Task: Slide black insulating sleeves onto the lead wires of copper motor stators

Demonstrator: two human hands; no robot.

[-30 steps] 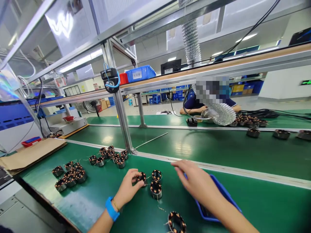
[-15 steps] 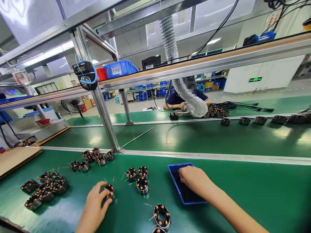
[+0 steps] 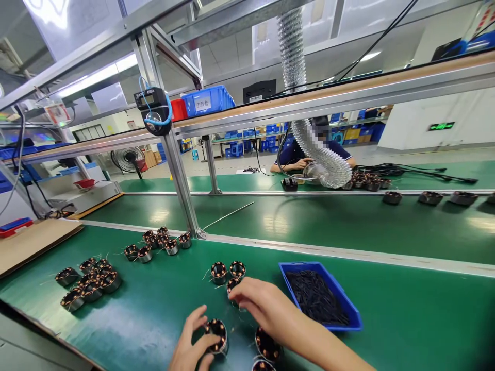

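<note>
My left hand (image 3: 191,346) has its thumb and fingers around a copper-wound motor stator (image 3: 221,344) low in the middle of the green table. Just right of it, my right hand (image 3: 266,308) is closed in a pinch over another stator (image 3: 233,292), partly covering it; whatever is between the fingertips is hidden. Two stators (image 3: 218,273) stand just behind that one. Below my right wrist are two more stators (image 3: 267,344), partly covered or cut off. A blue tray (image 3: 294,265) at the right holds many small thin black pieces (image 3: 315,294).
Stators stand in two groups at the left, a near cluster (image 3: 91,288) and a farther one (image 3: 162,241). A metal post (image 3: 180,180) rises from the table's divider. Cardboard (image 3: 34,242) lies far left. Across the bench a person (image 3: 296,164) sits behind a flexible duct (image 3: 325,159).
My right hand has left the blue tray and moved left to the stators. My left hand, with its stator, appears farther right and lower. The view has also shifted.
</note>
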